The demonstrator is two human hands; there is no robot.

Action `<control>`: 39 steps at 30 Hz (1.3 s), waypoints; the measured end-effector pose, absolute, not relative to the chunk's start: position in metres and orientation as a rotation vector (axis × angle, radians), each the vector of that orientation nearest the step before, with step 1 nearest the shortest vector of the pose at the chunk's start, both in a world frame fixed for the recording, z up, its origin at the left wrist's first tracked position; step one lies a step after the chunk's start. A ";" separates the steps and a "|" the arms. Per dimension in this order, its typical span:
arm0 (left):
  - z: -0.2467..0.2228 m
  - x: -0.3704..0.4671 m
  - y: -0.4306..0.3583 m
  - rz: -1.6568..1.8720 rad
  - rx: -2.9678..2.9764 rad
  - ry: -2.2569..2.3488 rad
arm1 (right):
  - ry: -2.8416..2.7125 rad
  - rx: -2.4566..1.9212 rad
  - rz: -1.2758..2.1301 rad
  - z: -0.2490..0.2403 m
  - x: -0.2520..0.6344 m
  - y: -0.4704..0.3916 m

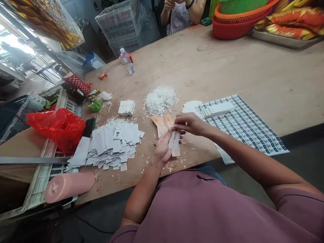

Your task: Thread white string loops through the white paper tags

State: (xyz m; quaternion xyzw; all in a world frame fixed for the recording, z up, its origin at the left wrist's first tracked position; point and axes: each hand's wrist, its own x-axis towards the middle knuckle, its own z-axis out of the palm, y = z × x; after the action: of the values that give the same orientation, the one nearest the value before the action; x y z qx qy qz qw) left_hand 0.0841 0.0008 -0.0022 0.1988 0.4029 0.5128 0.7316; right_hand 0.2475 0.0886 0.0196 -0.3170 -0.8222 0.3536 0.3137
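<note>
My left hand (162,148) is closed on a white printed tag (174,139), held upright just above the table's near edge. At the tag's top end, my right hand (189,123) pinches with thumb and forefinger; what lies between those fingertips is too small to make out. Orange-and-white paper strips (162,123) lie under and behind the hands. Beyond them sits a heap of white strings (161,100). To the left spreads a large pile of white tags (113,143), with loose string ends along its back.
A printed sheet (248,125) bears a stack of white cards (219,108) on the right. At left are a red plastic bag (59,128), a pink bottle (71,186) and a small card stack (127,107). A water bottle (128,61) stands farther back; another person (181,15) is across the table.
</note>
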 end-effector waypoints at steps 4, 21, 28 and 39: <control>0.003 0.069 -0.004 1.062 0.340 0.834 | -2.291 -1.382 0.746 0.024 0.234 0.130; 0.025 0.002 -0.002 1.333 0.497 1.008 | -1.784 -1.018 1.020 0.085 0.224 0.228; 0.065 0.017 0.035 1.615 0.865 1.013 | -1.773 -0.686 1.526 0.137 0.236 0.181; 0.084 0.069 0.031 1.139 0.984 0.906 | -1.351 -0.624 1.802 0.100 0.263 0.087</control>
State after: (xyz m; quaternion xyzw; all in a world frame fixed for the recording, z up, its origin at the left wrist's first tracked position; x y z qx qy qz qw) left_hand 0.0686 0.0313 0.0844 0.4311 0.3971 0.4990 0.6383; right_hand 0.2630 0.0868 0.0998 -0.2455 -0.5319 0.7095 0.3916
